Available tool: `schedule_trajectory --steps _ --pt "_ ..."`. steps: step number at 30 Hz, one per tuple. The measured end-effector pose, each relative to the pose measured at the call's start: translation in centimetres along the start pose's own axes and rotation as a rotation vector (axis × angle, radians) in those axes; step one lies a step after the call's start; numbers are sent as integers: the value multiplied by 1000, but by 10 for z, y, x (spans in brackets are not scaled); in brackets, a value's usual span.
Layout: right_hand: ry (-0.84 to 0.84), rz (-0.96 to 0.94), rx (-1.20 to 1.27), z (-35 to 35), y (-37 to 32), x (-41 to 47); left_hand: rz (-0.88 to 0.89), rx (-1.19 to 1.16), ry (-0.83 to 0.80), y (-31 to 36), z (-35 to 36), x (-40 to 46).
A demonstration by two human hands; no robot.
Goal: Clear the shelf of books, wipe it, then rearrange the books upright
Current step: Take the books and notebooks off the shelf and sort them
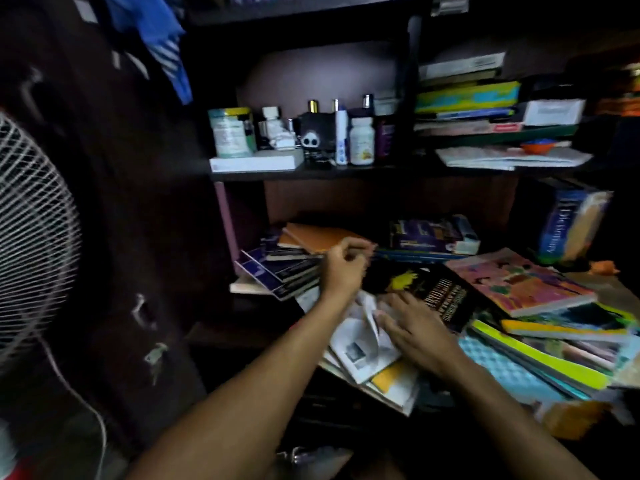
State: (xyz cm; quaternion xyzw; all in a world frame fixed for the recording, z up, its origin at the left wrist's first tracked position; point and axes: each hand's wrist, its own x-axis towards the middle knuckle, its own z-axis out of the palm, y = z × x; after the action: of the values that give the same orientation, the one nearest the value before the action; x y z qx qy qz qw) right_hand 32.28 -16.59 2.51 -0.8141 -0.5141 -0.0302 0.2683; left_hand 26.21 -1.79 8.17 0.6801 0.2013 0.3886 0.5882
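Observation:
A dark shelf unit holds books lying flat and askew. My left hand [344, 268] reaches into the lower compartment, its fingers pinched on the edge of an orange book [318, 237] atop a slanted stack of dark blue books [277, 271]. My right hand [414, 329] lies flat, fingers spread, on a black book with a yellow design [429, 289] and on loose white papers [360, 344]. A pink book [519, 285] and a pile of colourful books [540, 355] spread to the right. A purple book [433, 235] lies deeper on the shelf.
A blue dictionary [568, 220] stands at the right. The shelf above carries bottles and jars [362, 140], a white box [256, 162] and stacked books [467, 98]. A white fan [31, 230] stands at the left; blue cloth [162, 39] hangs above.

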Motion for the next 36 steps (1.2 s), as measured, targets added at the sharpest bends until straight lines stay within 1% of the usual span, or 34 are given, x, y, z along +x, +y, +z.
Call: schedule_trajectory --steps 1,2,3,4,6,7,8,10,11,12,16,18,21,23,26,27,29,33,36 --pt "-24 11 -118 7 1 7 -11 -10 59 -1 -29 2" --pt "-6 10 -164 14 3 12 -23 -17 119 -3 -55 5" --pt "38 5 -142 18 5 16 -17 8 180 -10 -80 7" --pt "74 4 -82 20 8 18 4 98 247 -17 -101 9" --pt "115 9 56 22 12 20 1 398 364 -38 -139 8" --pt "129 16 98 21 14 20 -6 562 385 -48 -151 6" --pt "136 28 129 21 14 19 10 726 359 -59 -160 3" --pt "153 44 168 19 11 15 54 1004 176 -76 -166 -3" --pt "163 44 181 19 10 13 61 1093 83 -80 -166 -5" --pt "169 46 201 19 10 11 72 1145 31 -80 -164 -5" --pt "207 56 327 19 12 7 215 1231 18 -60 -161 23" --pt "217 81 350 19 14 5 224 1304 -73 -38 -158 46" --pt "229 109 347 18 15 5 171 1438 -247 -15 -145 74" --pt "238 105 332 17 14 6 201 1530 -324 -13 -136 89" --pt "240 104 331 16 12 6 210 1575 -401 -14 -121 105" --pt "237 107 334 16 13 6 229 1578 -404 -12 -116 109" --pt "225 112 327 16 13 7 308 1613 -354 -1 -111 113" --pt "228 120 295 16 11 6 397 1616 -190 15 -116 120" --pt "232 128 291 17 11 6 450 1572 -71 24 -127 118"
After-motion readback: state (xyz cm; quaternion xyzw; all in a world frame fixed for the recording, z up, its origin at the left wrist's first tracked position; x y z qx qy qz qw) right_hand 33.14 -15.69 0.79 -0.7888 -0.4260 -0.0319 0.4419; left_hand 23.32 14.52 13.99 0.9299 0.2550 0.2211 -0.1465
